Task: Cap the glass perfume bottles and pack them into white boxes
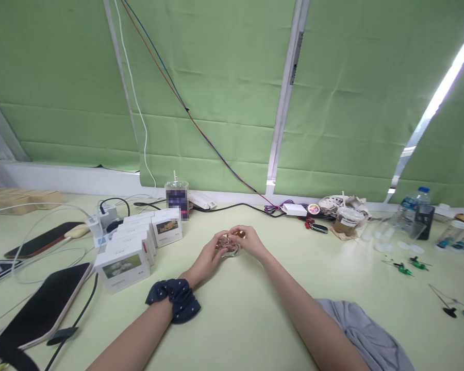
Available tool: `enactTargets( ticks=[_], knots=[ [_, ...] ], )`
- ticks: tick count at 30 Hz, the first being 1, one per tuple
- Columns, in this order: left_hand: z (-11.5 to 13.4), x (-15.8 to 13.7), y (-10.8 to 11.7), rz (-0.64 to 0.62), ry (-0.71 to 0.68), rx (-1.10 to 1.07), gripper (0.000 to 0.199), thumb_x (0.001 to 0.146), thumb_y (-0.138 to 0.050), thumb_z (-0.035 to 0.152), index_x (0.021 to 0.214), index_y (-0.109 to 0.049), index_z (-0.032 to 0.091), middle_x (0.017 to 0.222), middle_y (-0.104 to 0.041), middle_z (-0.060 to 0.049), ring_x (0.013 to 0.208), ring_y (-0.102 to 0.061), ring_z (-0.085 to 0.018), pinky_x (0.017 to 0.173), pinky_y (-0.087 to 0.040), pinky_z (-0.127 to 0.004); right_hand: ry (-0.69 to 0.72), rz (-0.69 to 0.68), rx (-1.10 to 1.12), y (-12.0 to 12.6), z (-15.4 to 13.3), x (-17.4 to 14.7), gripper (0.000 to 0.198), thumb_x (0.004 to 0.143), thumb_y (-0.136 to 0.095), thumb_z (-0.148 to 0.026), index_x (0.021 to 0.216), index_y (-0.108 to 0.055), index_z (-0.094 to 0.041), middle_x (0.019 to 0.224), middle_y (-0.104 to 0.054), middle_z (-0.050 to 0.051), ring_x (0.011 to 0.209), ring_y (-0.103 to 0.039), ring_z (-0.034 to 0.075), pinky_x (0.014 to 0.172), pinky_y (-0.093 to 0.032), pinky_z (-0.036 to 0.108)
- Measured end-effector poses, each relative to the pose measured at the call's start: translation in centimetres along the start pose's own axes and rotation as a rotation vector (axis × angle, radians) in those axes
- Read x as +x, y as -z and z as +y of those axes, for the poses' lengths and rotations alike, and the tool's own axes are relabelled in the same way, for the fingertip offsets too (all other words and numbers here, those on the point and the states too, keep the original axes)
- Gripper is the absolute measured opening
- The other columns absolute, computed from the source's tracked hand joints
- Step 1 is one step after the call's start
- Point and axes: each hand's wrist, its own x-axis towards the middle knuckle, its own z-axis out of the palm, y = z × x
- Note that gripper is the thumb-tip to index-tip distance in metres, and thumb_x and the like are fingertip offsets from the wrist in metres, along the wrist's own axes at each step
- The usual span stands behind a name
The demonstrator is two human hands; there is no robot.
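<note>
Near the middle of the table, my left hand (212, 253) is closed around a small clear glass jar (231, 252) with pinkish contents. The jar appears to touch the tabletop. My right hand (252, 242) is closed at its top, with its fingers on a shiny gold lid (238, 234). Fingers partly cover both pieces, so I cannot tell whether the lid is seated on the jar. A dark dotted scrunchie (174, 300) circles my left wrist.
White boxes (122, 268) with photo labels stand in a row at left, near phones (46, 304) and cables. Behind are a lidded drink cup (177, 198) and, rightward, a coffee cup (347, 222). Small green-bodied items (404, 269) lie at far right.
</note>
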Motion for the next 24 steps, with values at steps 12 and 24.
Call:
enactTargets(
  ticks=[12, 24],
  knots=[
    [0.0, 0.0, 0.0, -0.003, -0.011, -0.048, 0.035, 0.092, -0.046, 0.025, 0.125, -0.038, 0.024, 0.116, -0.062, -0.009, 0.107, -0.062, -0.021, 0.092, -0.051, -0.041, -0.006, -0.024, 0.078, 0.3, 0.0, 0.0, 0.027, 0.069, -0.066, -0.035, 0.085, -0.07, -0.015, 0.074, -0.065, 0.004, 0.06, -0.053, 0.012, 0.046, -0.041, 0.02],
    [0.1, -0.1, 0.0, -0.008, 0.041, -0.036, 0.044, 0.092, -0.045, 0.027, 0.132, -0.029, 0.024, 0.11, -0.063, -0.009, 0.106, -0.063, -0.021, 0.094, -0.048, -0.044, 0.028, 0.017, 0.199, 1.6, 0.7, 0.6, 0.032, 0.071, -0.065, -0.034, 0.099, -0.067, -0.02, 0.103, -0.059, 0.005, 0.058, -0.056, 0.008, 0.053, -0.051, 0.025]
  ],
)
